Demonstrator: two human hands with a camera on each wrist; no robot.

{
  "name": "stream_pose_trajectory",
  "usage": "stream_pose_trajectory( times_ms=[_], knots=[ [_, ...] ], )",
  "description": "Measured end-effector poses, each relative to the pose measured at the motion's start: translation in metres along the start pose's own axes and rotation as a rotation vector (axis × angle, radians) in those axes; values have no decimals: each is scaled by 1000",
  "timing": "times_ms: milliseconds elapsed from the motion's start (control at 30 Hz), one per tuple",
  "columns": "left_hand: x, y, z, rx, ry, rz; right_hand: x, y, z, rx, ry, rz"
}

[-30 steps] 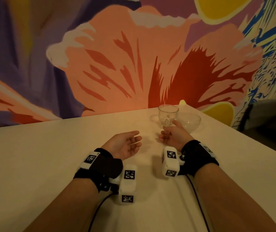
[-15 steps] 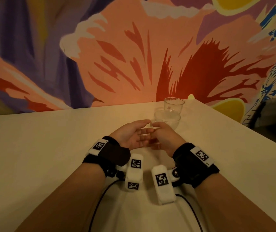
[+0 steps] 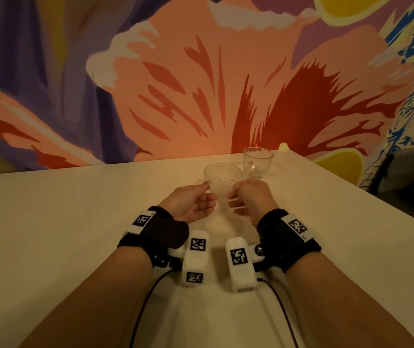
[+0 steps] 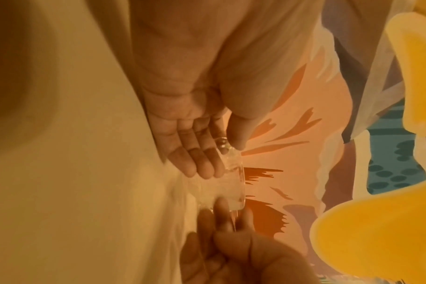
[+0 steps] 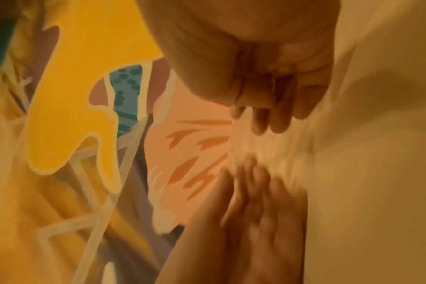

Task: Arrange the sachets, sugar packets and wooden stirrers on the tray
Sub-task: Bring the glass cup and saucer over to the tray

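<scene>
The left hand (image 3: 191, 205), palm up, now pinches the near glass (image 3: 222, 182) at its rim, where before it lay free. The right hand (image 3: 251, 200) grips the same glass from the other side. Behind stands a second glass (image 3: 258, 162), now clearly apart. No tray, sachets or stirrers show on the table (image 3: 50, 234).

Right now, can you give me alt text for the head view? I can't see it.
Both hands hold a clear glass bowl between them on the white table, left hand and right hand at opposite sides of it. A clear glass cup stands just behind, before a floral mural.
</scene>
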State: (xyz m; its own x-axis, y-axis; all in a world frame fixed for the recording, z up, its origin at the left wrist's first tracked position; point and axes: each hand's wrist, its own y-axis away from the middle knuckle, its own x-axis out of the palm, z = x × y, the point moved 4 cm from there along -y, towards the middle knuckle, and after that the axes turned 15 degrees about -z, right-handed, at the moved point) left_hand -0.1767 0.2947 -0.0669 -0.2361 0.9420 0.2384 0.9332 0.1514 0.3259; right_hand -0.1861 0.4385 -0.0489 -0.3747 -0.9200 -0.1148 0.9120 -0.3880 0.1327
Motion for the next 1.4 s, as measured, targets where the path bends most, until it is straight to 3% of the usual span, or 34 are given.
stream_pose_trajectory(
  times_ms=[100, 600, 800, 967, 1133, 1400],
  knots=[
    [-3, -2, -1, 4, 60, -56, -17, -26, 0, 89, -142, -116],
    [-19, -22, -7, 64, 76, -151, 21, -71, -4, 192, -292, 77],
    [-24, -19, -11, 20, 22, -163, 6, -77, -7, 201, -276, 19],
    [-27, -10, -13, 0, -29, -186, 6, -71, -11, 205, -225, -2],
    [-37, 3, -19, 38, -94, -234, 22, -55, -7, 156, -125, 81],
    [-98, 33, -43, 160, -198, -365, 52, -23, 1, 129, -162, 213]
  ],
)
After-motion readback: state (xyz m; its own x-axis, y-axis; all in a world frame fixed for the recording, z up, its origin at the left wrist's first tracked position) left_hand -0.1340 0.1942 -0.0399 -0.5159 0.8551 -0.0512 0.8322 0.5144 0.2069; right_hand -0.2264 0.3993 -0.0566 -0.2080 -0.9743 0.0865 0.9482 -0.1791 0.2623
